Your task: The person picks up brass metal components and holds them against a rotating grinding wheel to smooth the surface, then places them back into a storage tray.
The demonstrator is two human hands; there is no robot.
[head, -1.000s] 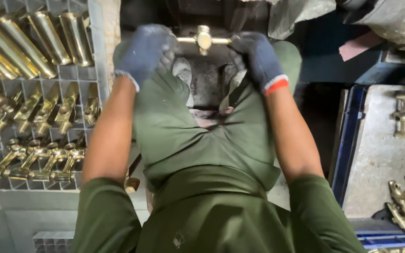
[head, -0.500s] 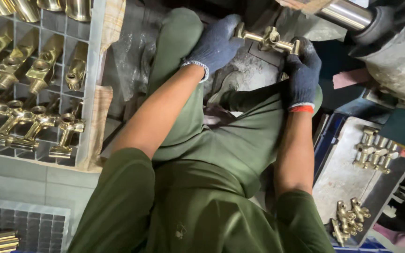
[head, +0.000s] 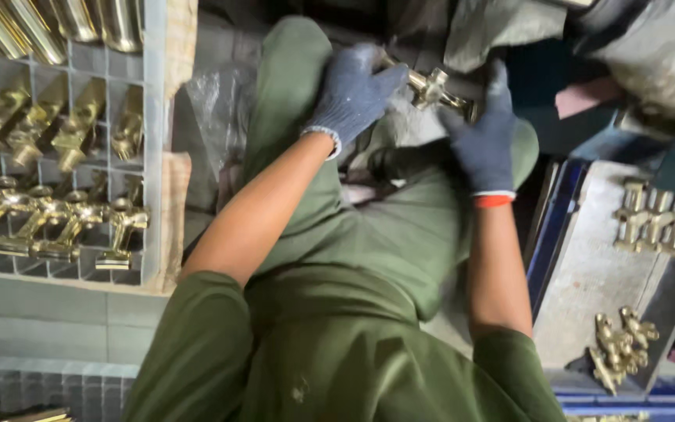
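Seated worker, seen from above, holding a brass fitting (head: 433,87) between two gloved hands over the lap. The left hand (head: 353,95), in a grey-blue knit glove, has its fingers (head: 391,78) curled around the near end of the fitting, closed on it with the thumb side toward the metal. The right hand (head: 482,141), in a matching glove with a red-orange cuff, grips the far end; its fingers (head: 498,78) point upward and wrap partly behind the piece, so how tightly they close there cannot be told. The fitting is a cross-shaped casting of polished yellow metal, lying roughly level between the two hands and just above the knees of the green trousers (head: 400,234). A grey cloth (head: 490,31) hangs just above it and hides whatever lies beyond.

To the person's left stands a grey sectioned crate (head: 150,156). Its upper compartments hold brass tubes (head: 80,19) lying side by side; the middle and lower compartments hold brass tap bodies (head: 64,129), one or more to each cell. A crumpled clear plastic sheet (head: 216,105) lies between the crate's wall and the left thigh.

To the person's right a shallow grey metal tray (head: 587,273) with a blue edge carries two groups of small brass parts: a row near its far edge (head: 650,219) and a loose heap near its near edge (head: 623,344), well apart from each other.
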